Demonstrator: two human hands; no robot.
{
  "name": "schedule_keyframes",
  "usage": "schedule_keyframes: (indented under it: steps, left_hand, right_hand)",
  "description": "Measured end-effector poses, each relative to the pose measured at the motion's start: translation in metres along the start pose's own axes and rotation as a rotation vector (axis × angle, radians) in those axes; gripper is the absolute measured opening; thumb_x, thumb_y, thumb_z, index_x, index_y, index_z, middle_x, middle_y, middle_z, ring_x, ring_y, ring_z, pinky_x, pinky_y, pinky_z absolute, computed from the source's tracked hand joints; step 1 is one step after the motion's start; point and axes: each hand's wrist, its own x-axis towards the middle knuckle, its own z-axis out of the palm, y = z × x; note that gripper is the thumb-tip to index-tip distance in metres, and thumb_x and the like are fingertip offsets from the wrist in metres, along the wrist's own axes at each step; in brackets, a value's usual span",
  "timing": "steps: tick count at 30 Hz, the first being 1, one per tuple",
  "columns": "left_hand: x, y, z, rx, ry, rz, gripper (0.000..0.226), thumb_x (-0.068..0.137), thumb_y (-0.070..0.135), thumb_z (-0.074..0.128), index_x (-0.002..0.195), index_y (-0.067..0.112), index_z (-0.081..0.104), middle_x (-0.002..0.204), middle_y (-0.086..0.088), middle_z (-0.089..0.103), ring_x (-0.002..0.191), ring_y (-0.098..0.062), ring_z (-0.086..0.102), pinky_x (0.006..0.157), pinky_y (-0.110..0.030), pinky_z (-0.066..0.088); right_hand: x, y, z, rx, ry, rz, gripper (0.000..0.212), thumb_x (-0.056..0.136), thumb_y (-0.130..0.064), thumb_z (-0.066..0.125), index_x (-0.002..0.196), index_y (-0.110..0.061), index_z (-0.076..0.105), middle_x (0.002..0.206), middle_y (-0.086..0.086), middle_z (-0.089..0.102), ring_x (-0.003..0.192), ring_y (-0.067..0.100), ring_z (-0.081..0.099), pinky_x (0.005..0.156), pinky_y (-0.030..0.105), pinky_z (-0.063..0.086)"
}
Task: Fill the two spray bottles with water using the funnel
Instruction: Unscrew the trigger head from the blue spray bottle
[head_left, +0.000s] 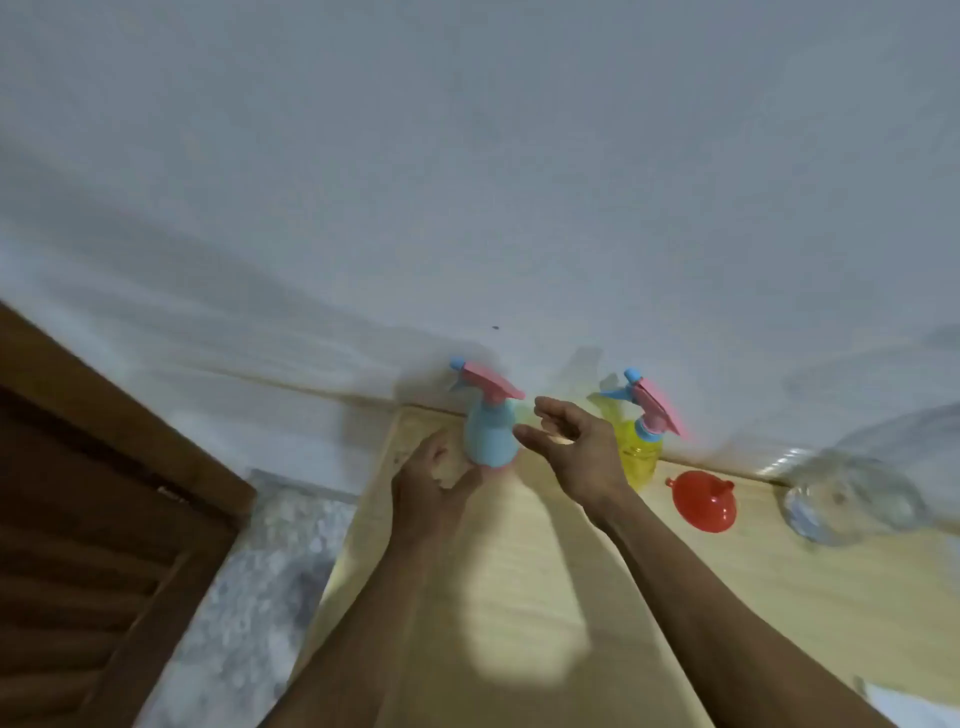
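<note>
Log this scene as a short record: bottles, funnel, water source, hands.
blue bottle: upright on the table, spray head on
yellow bottle: upright by the wall, spray head on
funnel: red, on the table, unused
clear bottle: far right, blurred
left hand: at the blue bottle's base, grip unclear
right hand: open, beside the blue bottle

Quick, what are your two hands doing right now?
Left hand: wrapped around the base of the blue spray bottle.
Right hand: open, fingers spread, holding nothing, beside the bottle's top.
</note>
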Motion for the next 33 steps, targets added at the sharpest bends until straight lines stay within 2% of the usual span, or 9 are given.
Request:
schedule_keyframes:
  steps: [2, 4, 7, 9, 14, 23, 26, 30, 33]
  left_hand:
    - [0.018, -0.004, 0.007, -0.007, -0.021, 0.039, 0.066, 0.063, 0.047, 0.079, 0.123, 0.027, 0.061, 0.106, 0.024, 0.06, 0.1, 0.007, 0.057, 0.082, -0.025, 0.048]
    - [0.034, -0.009, 0.014, -0.034, -0.067, 0.057, 0.069, 0.064, 0.049, 0.081, 0.125, 0.029, 0.058, 0.112, 0.028, 0.059, 0.101, 0.015, 0.054, 0.083, -0.023, 0.048]
    - [0.055, -0.025, 0.026, -0.022, -0.107, 0.061, 0.081, 0.071, 0.042, 0.084, 0.141, 0.019, 0.051, 0.129, 0.015, 0.058, 0.115, -0.002, 0.055, 0.091, -0.027, 0.048]
    - [0.063, -0.035, 0.031, -0.054, -0.137, 0.073, 0.081, 0.07, 0.048, 0.081, 0.141, 0.02, 0.052, 0.132, 0.01, 0.063, 0.116, -0.004, 0.06, 0.092, -0.032, 0.053]
    - [0.067, -0.046, 0.037, -0.136, -0.147, 0.097, 0.069, 0.078, 0.048, 0.077, 0.137, 0.021, 0.055, 0.127, 0.007, 0.067, 0.114, -0.013, 0.065, 0.089, -0.046, 0.058]
    - [0.037, -0.034, 0.031, -0.123, -0.114, 0.133, 0.061, 0.079, 0.044, 0.08, 0.132, 0.022, 0.06, 0.124, 0.01, 0.067, 0.118, -0.012, 0.061, 0.09, -0.041, 0.058]
    - [0.008, -0.014, 0.024, -0.125, -0.11, 0.174, 0.065, 0.075, 0.053, 0.078, 0.13, 0.025, 0.059, 0.125, 0.013, 0.066, 0.118, -0.011, 0.06, 0.091, -0.036, 0.055]
    - [-0.04, 0.017, 0.019, -0.162, -0.094, 0.221, 0.067, 0.075, 0.054, 0.075, 0.132, 0.027, 0.054, 0.128, 0.018, 0.061, 0.12, -0.007, 0.058, 0.093, -0.033, 0.052]
    - [-0.081, 0.038, 0.02, -0.158, -0.073, 0.278, 0.064, 0.079, 0.054, 0.069, 0.134, 0.027, 0.051, 0.128, 0.017, 0.06, 0.116, -0.007, 0.059, 0.089, -0.03, 0.055]
  right_hand:
    - [0.014, 0.002, 0.01, -0.004, 0.0, -0.002, 0.056, 0.077, -0.021, 0.089, 0.129, -0.015, 0.068, 0.121, -0.004, 0.071, 0.113, 0.007, 0.064, 0.09, 0.017, 0.05]
    - [0.023, 0.005, 0.017, -0.009, -0.017, -0.012, 0.055, 0.076, -0.019, 0.089, 0.127, -0.019, 0.069, 0.118, -0.008, 0.073, 0.113, 0.002, 0.063, 0.092, 0.019, 0.051]
    - [0.033, 0.011, 0.026, 0.019, -0.021, -0.031, 0.047, 0.076, -0.014, 0.088, 0.119, -0.023, 0.073, 0.107, -0.015, 0.075, 0.102, -0.013, 0.062, 0.09, 0.014, 0.051]
    - [0.037, 0.015, 0.031, 0.019, -0.014, -0.045, 0.041, 0.076, -0.014, 0.088, 0.113, -0.028, 0.075, 0.104, -0.015, 0.077, 0.103, -0.008, 0.064, 0.09, 0.016, 0.052]
    - [0.043, 0.022, 0.041, 0.008, 0.048, -0.088, 0.033, 0.078, -0.024, 0.087, 0.11, -0.025, 0.079, 0.107, -0.006, 0.077, 0.106, 0.018, 0.067, 0.095, 0.047, 0.056]
    - [0.018, 0.005, 0.031, -0.014, 0.023, -0.127, 0.02, 0.088, -0.027, 0.078, 0.107, -0.034, 0.074, 0.097, -0.022, 0.071, 0.101, 0.01, 0.063, 0.09, 0.053, 0.056]
    - [-0.007, -0.012, 0.014, 0.013, -0.007, -0.13, 0.02, 0.09, -0.025, 0.076, 0.11, -0.024, 0.073, 0.098, -0.013, 0.073, 0.103, 0.013, 0.065, 0.086, 0.048, 0.057]
    - [-0.049, -0.036, -0.017, 0.09, -0.022, -0.173, 0.016, 0.091, -0.02, 0.075, 0.107, -0.021, 0.072, 0.101, -0.004, 0.074, 0.097, 0.013, 0.065, 0.075, 0.022, 0.055]
    - [-0.083, -0.049, -0.037, 0.123, -0.015, -0.191, 0.014, 0.092, -0.02, 0.074, 0.106, -0.021, 0.073, 0.1, -0.005, 0.075, 0.097, 0.016, 0.067, 0.079, 0.02, 0.055]
